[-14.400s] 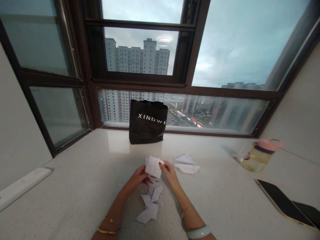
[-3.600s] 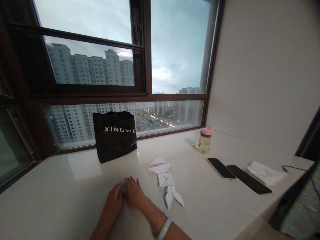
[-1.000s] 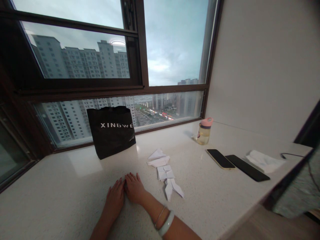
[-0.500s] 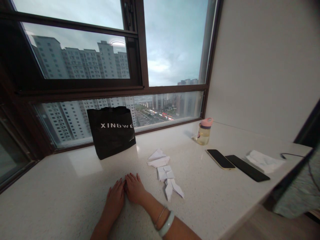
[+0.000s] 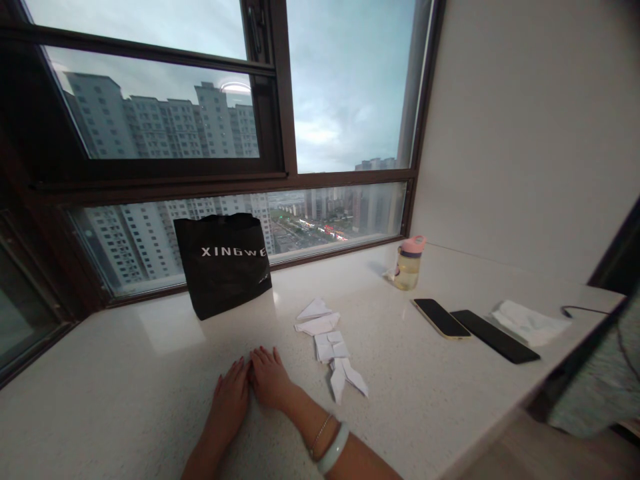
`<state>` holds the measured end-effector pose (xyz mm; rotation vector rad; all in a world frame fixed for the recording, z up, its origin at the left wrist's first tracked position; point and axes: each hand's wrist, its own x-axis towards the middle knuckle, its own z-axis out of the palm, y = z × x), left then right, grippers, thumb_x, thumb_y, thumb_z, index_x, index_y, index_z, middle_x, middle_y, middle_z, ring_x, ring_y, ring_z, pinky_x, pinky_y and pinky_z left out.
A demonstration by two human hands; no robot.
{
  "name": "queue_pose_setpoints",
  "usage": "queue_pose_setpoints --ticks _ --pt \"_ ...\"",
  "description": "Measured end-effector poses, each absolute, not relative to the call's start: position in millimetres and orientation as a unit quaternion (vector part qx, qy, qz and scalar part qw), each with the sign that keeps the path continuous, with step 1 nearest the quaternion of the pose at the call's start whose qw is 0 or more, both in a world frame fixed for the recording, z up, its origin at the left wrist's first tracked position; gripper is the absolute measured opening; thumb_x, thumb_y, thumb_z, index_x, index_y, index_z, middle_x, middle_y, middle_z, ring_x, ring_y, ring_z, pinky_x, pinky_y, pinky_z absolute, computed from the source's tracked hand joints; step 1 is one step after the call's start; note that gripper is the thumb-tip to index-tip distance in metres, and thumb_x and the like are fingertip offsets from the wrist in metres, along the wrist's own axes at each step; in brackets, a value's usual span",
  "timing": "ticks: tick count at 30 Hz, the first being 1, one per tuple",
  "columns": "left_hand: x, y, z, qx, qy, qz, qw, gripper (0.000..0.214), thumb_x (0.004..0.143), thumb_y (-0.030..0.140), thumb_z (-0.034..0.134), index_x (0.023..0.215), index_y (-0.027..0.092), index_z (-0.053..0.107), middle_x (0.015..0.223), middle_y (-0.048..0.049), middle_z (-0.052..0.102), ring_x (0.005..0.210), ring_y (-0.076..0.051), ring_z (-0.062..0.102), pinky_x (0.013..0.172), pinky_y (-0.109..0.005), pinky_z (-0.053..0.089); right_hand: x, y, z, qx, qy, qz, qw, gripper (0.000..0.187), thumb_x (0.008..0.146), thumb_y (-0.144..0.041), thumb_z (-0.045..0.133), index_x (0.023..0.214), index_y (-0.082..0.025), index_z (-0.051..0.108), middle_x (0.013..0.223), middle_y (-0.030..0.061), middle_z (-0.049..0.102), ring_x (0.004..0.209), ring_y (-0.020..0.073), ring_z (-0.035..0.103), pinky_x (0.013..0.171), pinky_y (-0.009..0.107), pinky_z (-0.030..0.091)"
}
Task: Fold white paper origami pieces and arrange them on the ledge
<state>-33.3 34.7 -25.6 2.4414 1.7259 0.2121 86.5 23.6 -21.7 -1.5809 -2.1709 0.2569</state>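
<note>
My left hand (image 5: 231, 393) lies flat on the white speckled countertop (image 5: 125, 400), fingers stretched out and holding nothing. Beside it my right hand (image 5: 269, 377) rests palm down too, its fingers extended and the two hands touching near the fingertips. On my right wrist are a thin chain bracelet and a pale bangle (image 5: 334, 448). Just right of the right hand lie folded white papers in a rough column: a boat-like paper (image 5: 318, 325), a square folded paper (image 5: 331, 347) and a forked paper piece (image 5: 345, 379). Neither hand touches them.
A black bag (image 5: 225, 273) with white lettering stands by the window. Farther right are a bottle (image 5: 409, 267) with a pink lid, a phone (image 5: 441, 318), a flat black object (image 5: 495, 335) and a white tissue pack (image 5: 530, 322). A cable (image 5: 585, 311) crosses the counter's right end.
</note>
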Motion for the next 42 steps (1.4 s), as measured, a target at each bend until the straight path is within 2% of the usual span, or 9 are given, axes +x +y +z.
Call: queue_pose_setpoints --ticks 7,16,42 --pt "-33 34 -23 0.812 0.576 0.074 0.061 0.051 0.082 0.014 0.019 0.129 0.015 0.036 0.135 -0.0098 0.038 0.126 -0.019 0.031 0.101 -0.041 0.026 87 23 -22 -0.567 -0.787 0.095 0.224 0.046 0.083 -0.021 0.035 0.127 -0.007 0.035 0.130 0.0167 0.042 0.125 0.0258 0.029 0.101 0.050 0.021" --pt "-34 36 -27 0.815 0.568 0.092 0.067 0.051 0.081 0.014 0.019 0.128 0.012 0.039 0.133 -0.0123 0.039 0.125 -0.021 0.031 0.100 -0.044 0.027 87 24 -24 -0.568 -0.786 0.088 0.229 0.045 0.084 -0.022 0.034 0.127 -0.008 0.036 0.130 0.0167 0.042 0.125 0.0258 0.030 0.101 0.050 0.021" --pt "-35 35 -27 0.814 0.567 0.106 0.069 0.051 0.080 0.014 0.021 0.127 0.014 0.039 0.133 -0.0109 0.040 0.125 -0.019 0.032 0.100 -0.043 0.026 87 25 -24 -0.569 -0.787 0.081 0.222 0.045 0.084 -0.023 0.034 0.127 -0.009 0.036 0.130 0.0169 0.042 0.124 0.0253 0.031 0.100 0.051 0.022"
